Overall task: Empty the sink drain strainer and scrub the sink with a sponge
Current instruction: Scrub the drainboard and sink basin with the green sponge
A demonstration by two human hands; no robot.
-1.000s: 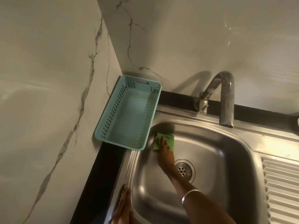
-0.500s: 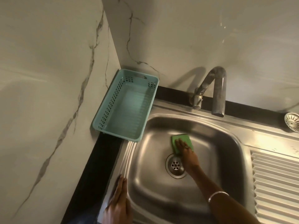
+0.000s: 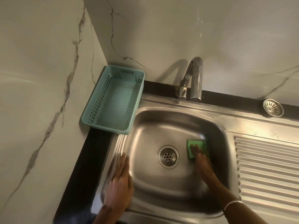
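A person's right hand presses a green sponge flat against the floor of a steel sink, just to the right of the open drain, its fingers extended over the top of the pad rather than curled around it. The left hand rests on the sink's left rim, fingers straight and together, gripping nothing, apparently bracing the body. The strainer sits out of the drain, on the ledge at the far right beside the ribbed draining board, well apart from the basin; whether it holds any scraps cannot be told at this size. A pale blue plastic basket stands in the corner at the left, overlapping the sink's edge, and a tap rises behind the basin. The sponge looks light, soft and easily squashed, so it should follow the curved walls of the basin under flat palm pressure; on wet steel it may well skid out from beneath straight fingers, and wrapping thumb and fingers around its short sides would likely give firmer control in the corners. The strainer appears to be thin, stiff metal, light enough to lift by its centre knob or its rim. A bangle circles the right wrist.
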